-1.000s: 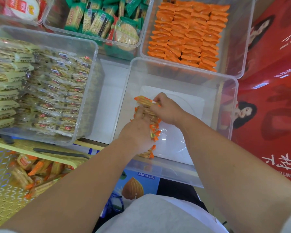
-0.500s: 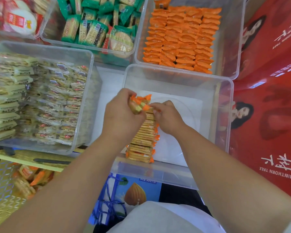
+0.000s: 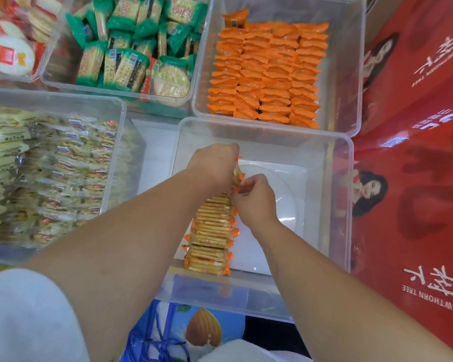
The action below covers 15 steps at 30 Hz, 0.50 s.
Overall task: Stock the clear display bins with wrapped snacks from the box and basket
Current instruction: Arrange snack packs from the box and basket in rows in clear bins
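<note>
A clear display bin [image 3: 340,205] stands in front of me, mostly bare inside. Along its left wall lies a row of orange-edged wrapped cracker packs [image 3: 211,235], stacked on edge from the near wall toward the far side. My left hand [image 3: 215,165] grips the packs at the far end of the row. My right hand [image 3: 254,198] pinches the same end of the row from the right. Both hands are inside the bin.
A clear bin of orange packs [image 3: 267,74] sits behind, a bin of green cracker packs [image 3: 134,53] at back left, a bin of pale yellow packs [image 3: 50,173] at left. A red carton [image 3: 416,178] stands at right. A blue almond-print box [image 3: 194,333] lies below.
The row of packs has been set down along the bin's left wall and has grown longer. Both hands moved toward the far end of the row. The view shifted, hiding the yellow basket.
</note>
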### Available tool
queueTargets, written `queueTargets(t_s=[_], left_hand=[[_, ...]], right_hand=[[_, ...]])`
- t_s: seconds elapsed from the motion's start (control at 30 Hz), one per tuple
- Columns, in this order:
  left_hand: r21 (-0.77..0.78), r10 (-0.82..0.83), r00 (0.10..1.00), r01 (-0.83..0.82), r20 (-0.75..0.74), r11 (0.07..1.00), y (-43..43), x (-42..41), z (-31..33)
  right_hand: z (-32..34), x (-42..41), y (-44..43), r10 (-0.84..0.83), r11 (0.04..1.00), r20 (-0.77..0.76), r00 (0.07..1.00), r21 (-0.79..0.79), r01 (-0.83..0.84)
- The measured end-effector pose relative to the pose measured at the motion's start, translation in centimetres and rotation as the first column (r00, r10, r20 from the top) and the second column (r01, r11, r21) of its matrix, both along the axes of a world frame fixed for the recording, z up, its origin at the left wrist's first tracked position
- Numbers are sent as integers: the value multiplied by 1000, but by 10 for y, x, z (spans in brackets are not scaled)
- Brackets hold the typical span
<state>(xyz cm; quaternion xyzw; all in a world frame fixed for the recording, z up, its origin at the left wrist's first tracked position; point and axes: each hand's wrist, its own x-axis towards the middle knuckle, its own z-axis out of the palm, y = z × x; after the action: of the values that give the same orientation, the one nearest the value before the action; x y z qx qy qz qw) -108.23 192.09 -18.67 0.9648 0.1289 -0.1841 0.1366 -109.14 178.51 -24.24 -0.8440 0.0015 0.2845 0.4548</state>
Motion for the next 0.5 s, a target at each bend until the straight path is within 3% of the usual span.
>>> queueTargets(t_s=[0.07,0.23,0.4,0.5], left_hand=[[-69,10,998,-14,-60,998,5,5,-2],[-124,-23,987,2,-162,992,13,10,5],[-48,-149,983,145,-102,988,18,4,18],[75,-268,963,268,-14,961,11,1,24]], right_hand=[[-2,-1,0,-15,999,1,1000,31,14],[-4,1,-1,151,988,108,983,22,-154],[-7,2,-2,213,977,145,966,-44,-209],[-5,2,-3,235,972,159,959,-59,-229]])
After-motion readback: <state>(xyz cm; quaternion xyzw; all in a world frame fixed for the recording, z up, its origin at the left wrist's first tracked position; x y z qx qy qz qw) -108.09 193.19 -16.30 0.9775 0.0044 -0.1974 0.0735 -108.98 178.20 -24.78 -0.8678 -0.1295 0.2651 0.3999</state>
